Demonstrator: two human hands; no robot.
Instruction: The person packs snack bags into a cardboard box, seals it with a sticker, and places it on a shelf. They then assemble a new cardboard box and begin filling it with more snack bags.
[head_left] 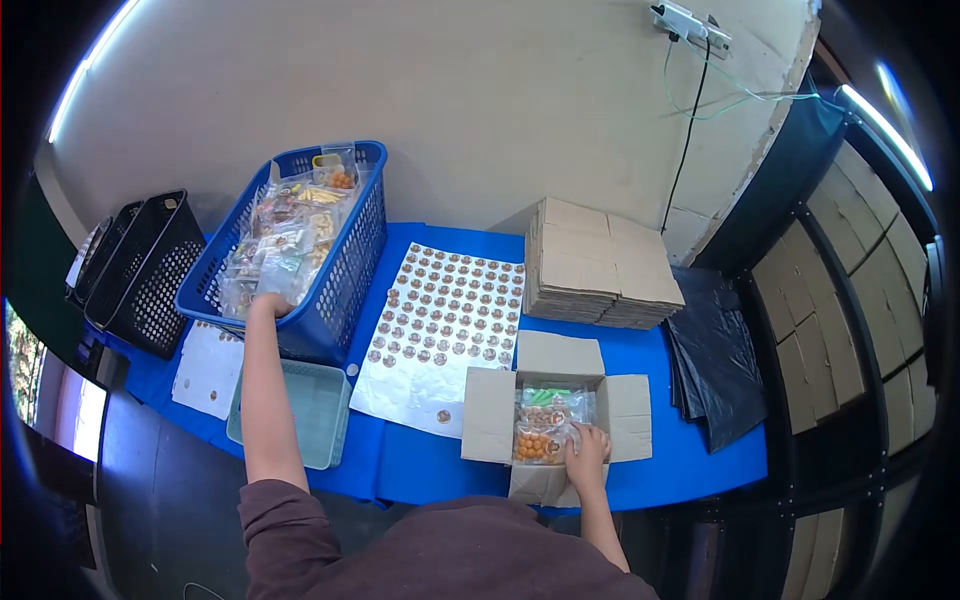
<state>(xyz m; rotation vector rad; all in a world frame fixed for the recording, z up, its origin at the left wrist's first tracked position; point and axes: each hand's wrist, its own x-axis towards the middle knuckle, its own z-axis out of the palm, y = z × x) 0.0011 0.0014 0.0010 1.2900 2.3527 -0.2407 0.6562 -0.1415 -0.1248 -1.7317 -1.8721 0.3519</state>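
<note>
My left hand (270,304) reaches over the near rim of a tall blue plastic basket (347,270), in among clear packets (283,243) that fill it. Its fingers are mostly hidden by the wrist and the plastic, so their grip cannot be made out. Inside an open cardboard box (489,405), my right hand (588,450) has its fingers bent over the right edge of a clear packet of orange balls (537,447). Farther back in the same box lie packets with brown and bright green contents (549,398). All the box flaps are folded outward.
A white sheet (395,385) bears rows of round stickers. Flattened cartons (600,250) are stacked behind the box, beside black plastic bags (715,350). A pale green tray (320,420) sits below the blue basket; black baskets (150,280) stand left. Blue cloth (425,470) covers the table.
</note>
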